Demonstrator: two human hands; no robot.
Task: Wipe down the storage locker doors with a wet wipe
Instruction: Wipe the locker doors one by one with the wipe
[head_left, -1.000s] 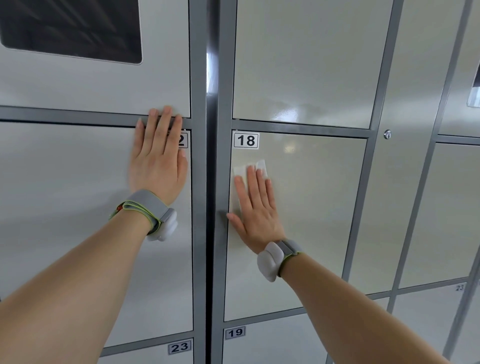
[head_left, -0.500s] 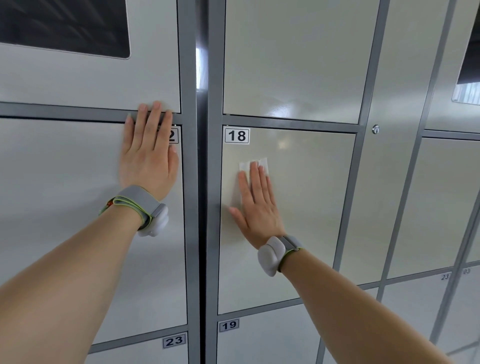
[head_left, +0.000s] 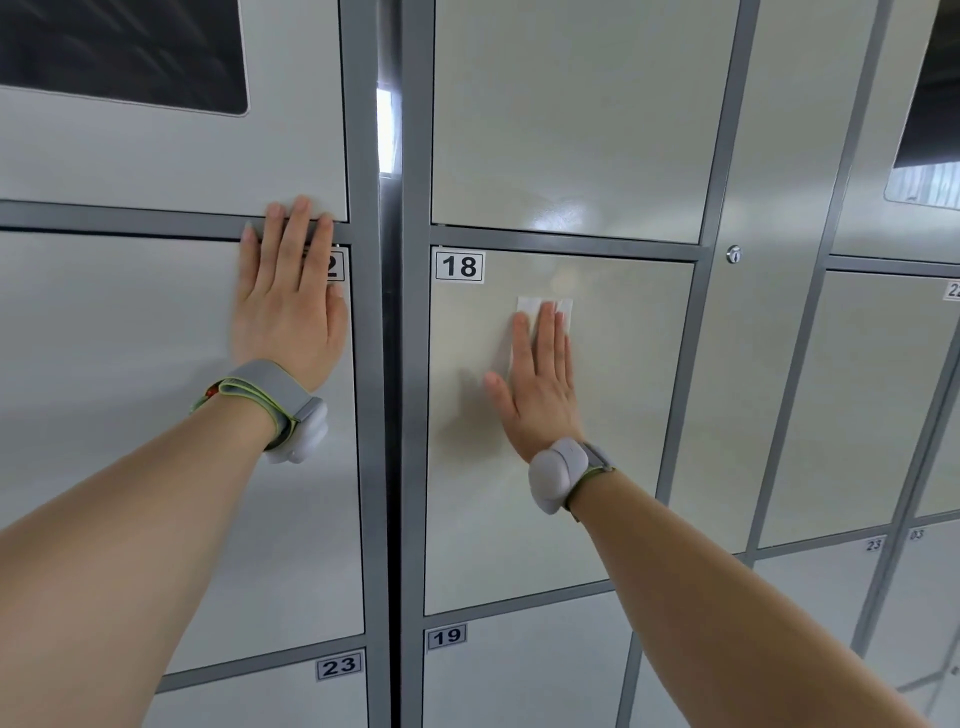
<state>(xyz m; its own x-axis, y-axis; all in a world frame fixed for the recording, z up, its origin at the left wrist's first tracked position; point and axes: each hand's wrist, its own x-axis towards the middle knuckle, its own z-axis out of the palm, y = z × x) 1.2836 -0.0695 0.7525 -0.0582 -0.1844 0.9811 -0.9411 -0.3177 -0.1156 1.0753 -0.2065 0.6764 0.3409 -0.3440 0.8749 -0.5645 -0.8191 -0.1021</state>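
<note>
Cream locker door 18 (head_left: 623, 415) fills the centre of the head view, framed in grey metal. My right hand (head_left: 540, 384) lies flat on its upper middle, fingers pointing up, pressing a white wet wipe (head_left: 545, 306) against the door; the wipe's top edge shows above my fingertips. My left hand (head_left: 288, 301) rests flat and empty on the neighbouring door (head_left: 130, 389) to the left, fingertips over the grey crossbar, partly covering that door's number label. Both wrists wear grey bands.
Doors 19 (head_left: 519, 670) and 23 (head_left: 260, 696) sit below. A dark vertical gap (head_left: 389, 364) splits the two locker banks. A small keyhole (head_left: 733, 254) sits on the tall panel to the right. More doors run off to the right; dark screens show at both top corners.
My right hand has slid the wipe to the right across door 18, away from its left edge. My left hand stays braced on the left door. The camera view drifted slightly right.
</note>
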